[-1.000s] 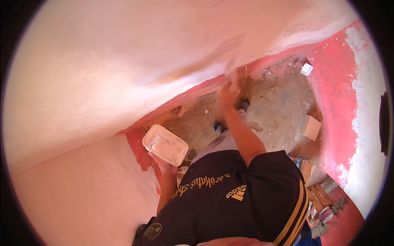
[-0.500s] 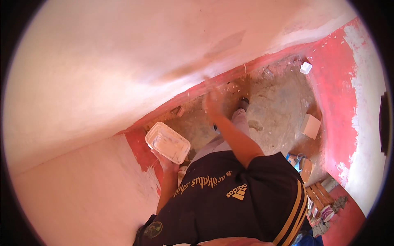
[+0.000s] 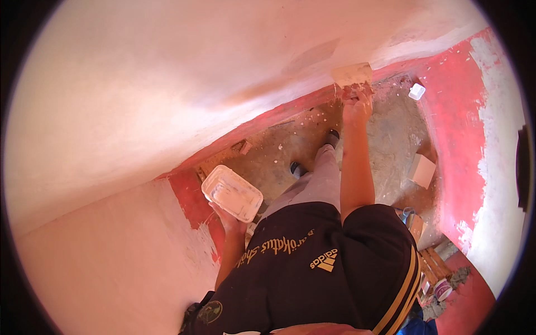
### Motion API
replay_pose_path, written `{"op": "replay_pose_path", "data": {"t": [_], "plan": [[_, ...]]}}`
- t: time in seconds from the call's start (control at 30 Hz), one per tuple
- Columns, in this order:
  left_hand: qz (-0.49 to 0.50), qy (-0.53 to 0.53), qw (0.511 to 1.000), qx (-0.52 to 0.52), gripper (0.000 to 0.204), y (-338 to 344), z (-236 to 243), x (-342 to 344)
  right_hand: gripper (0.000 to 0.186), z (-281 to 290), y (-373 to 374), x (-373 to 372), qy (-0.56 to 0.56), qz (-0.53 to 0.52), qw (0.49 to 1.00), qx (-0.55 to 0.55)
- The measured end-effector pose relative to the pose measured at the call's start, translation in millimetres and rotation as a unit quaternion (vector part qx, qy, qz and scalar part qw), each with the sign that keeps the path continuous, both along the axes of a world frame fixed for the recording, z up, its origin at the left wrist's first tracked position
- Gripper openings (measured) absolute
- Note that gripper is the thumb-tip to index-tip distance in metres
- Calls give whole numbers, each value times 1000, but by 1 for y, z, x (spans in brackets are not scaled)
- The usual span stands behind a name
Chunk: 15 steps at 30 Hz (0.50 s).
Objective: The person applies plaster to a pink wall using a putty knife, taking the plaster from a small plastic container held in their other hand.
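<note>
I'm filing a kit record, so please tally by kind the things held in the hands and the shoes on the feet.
Tub: 1, in the left hand
Scraper: 1, in the right hand
Shoes: 2
Total: 4

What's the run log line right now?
left hand: holding pale tub | right hand: gripping broad scraper near wall | floor: pale box
</note>
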<state>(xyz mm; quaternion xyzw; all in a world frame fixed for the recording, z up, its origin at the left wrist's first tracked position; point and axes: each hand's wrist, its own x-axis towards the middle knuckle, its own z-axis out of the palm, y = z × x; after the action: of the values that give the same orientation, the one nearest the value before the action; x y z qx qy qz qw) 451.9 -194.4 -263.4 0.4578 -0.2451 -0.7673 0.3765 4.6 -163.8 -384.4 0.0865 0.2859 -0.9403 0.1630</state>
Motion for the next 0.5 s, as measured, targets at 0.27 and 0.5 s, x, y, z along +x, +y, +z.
{"op": "replay_pose_path", "data": {"t": [0.27, 0.5], "plan": [[-10, -33, 999, 17, 77, -5, -13, 8, 32, -59, 40, 17, -155, 126, 980, 16], [-30, -47, 998, 38, 75, -9, -27, 0, 30, -43, 70, 32, -161, 216, 963, -26]]}}
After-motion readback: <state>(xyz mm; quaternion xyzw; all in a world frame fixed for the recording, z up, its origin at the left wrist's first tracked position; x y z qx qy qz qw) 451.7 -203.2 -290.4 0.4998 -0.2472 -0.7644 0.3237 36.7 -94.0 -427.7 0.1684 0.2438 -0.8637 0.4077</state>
